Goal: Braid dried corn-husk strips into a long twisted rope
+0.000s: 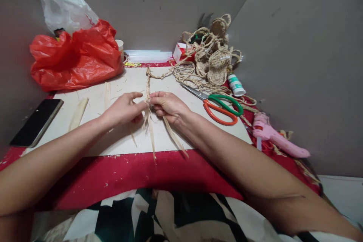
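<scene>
A tan braid of dried plant fibre (148, 83) runs down the white board (170, 136), and loose strands fan out below its lower end. My left hand (126, 107) is closed, pinching that end from the left, with the index finger stretched above it. Against it from the right, my right hand (167, 106) pinches the braid between thumb and fingers. One long flat strand (174, 138) hangs from under the right hand. From the braid's top, a thin cord leads right to a heap of coiled braided cord (185, 73).
Green-and-orange scissors (221, 107) lie right of my hands. Behind them are woven slippers (217, 66) and a white-green bottle (236, 85). A pink glue gun (276, 136) rests at right. Leftward are a phone (36, 123), a fibre strip (78, 113) and a red plastic bag (76, 60). Clear sticks (149, 56) lie behind.
</scene>
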Demonstrator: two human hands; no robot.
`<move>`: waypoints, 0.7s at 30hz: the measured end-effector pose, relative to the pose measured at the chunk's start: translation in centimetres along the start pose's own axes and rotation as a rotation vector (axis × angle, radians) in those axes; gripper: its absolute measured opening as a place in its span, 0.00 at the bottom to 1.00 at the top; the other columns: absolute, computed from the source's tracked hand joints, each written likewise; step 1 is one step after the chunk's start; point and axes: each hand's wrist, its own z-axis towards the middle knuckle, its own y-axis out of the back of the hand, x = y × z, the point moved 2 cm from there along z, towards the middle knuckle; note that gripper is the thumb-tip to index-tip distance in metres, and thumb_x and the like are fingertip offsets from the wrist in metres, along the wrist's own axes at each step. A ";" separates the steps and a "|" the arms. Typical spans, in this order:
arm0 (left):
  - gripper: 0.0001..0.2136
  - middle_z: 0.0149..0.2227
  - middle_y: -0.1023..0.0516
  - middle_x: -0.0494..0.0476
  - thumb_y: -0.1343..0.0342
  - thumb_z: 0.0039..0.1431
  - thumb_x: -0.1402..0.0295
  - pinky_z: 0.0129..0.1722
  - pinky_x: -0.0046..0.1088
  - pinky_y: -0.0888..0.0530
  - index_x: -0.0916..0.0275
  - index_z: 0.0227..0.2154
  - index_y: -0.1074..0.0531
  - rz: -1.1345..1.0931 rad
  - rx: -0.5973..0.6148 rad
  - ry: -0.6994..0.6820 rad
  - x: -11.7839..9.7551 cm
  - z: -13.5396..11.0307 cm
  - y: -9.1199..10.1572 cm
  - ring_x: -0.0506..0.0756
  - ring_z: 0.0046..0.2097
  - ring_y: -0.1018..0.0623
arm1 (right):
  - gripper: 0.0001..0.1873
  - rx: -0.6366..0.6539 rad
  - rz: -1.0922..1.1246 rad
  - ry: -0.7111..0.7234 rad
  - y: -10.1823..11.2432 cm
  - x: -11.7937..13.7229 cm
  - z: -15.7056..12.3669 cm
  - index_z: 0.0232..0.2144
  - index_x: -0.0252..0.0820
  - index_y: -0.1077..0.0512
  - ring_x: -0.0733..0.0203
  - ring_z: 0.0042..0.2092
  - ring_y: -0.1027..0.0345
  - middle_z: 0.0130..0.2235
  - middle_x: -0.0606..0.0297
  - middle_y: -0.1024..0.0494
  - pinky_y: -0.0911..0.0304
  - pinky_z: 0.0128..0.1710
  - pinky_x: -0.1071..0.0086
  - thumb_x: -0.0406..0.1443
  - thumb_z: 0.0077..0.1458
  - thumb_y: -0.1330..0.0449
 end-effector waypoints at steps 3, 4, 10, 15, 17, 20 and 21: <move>0.17 0.20 0.29 0.51 0.46 0.50 0.68 0.24 0.25 0.34 0.69 0.43 0.30 -0.043 -0.199 -0.095 0.3 1.2 1.8 0.48 0.21 0.31 | 0.10 0.010 0.007 0.006 0.1 0.1 0.1 0.26 0.38 0.38 0.77 0.14 0.58 0.14 0.78 0.42 0.67 0.12 0.80 0.23 0.41 0.42; 0.15 0.22 0.29 0.51 0.46 0.49 0.69 0.26 0.24 0.34 0.68 0.41 0.30 -0.087 -0.213 -0.117 0.4 1.6 1.9 0.48 0.22 0.31 | 0.11 0.016 0.007 0.008 0.1 0.1 0.2 0.26 0.39 0.38 0.77 0.14 0.58 0.14 0.78 0.43 0.67 0.12 0.80 0.24 0.40 0.41; 0.04 0.19 0.35 0.51 0.51 0.50 0.73 0.21 0.23 0.37 0.66 0.25 0.32 -0.473 0.333 0.002 0.6 2.5 -0.5 0.45 0.20 0.36 | 0.14 0.065 -0.032 -0.005 0.5 0.4 0.4 0.29 0.40 0.38 0.77 0.14 0.57 0.14 0.79 0.40 0.66 0.13 0.81 0.26 0.37 0.39; 0.06 0.15 0.49 0.44 0.50 0.49 0.73 0.14 0.21 0.54 0.64 0.19 0.37 -0.366 0.335 0.032 0.6 2.8 -0.2 0.42 0.15 0.51 | 0.17 0.125 -0.102 -0.014 1.3 0.8 0.7 0.30 0.41 0.39 0.76 0.14 0.57 0.13 0.79 0.40 0.66 0.13 0.80 0.27 0.36 0.39; 0.05 0.15 0.48 0.44 0.50 0.49 0.73 0.14 0.22 0.53 0.64 0.20 0.34 -0.283 0.314 -0.006 0.7 3.2 0.0 0.43 0.16 0.49 | 0.17 0.153 -0.131 -0.007 1.5 0.9 0.7 0.30 0.41 0.39 0.76 0.14 0.57 0.13 0.79 0.40 0.66 0.13 0.80 0.27 0.36 0.39; 0.06 0.14 0.46 0.45 0.50 0.49 0.71 0.15 0.22 0.52 0.65 0.21 0.31 -0.198 0.296 -0.045 0.7 3.7 0.2 0.43 0.16 0.48 | 0.18 0.181 -0.172 0.039 1.7 1.0 0.7 0.31 0.41 0.40 0.75 0.14 0.55 0.15 0.76 0.34 0.64 0.13 0.79 0.27 0.36 0.40; 0.06 0.14 0.45 0.45 0.50 0.49 0.71 0.15 0.23 0.51 0.65 0.21 0.30 -0.186 0.301 -0.049 0.8 3.8 0.2 0.43 0.16 0.48 | 0.18 0.189 -0.188 0.055 1.7 1.0 0.7 0.32 0.41 0.40 0.75 0.14 0.54 0.16 0.74 0.31 0.63 0.14 0.79 0.27 0.36 0.40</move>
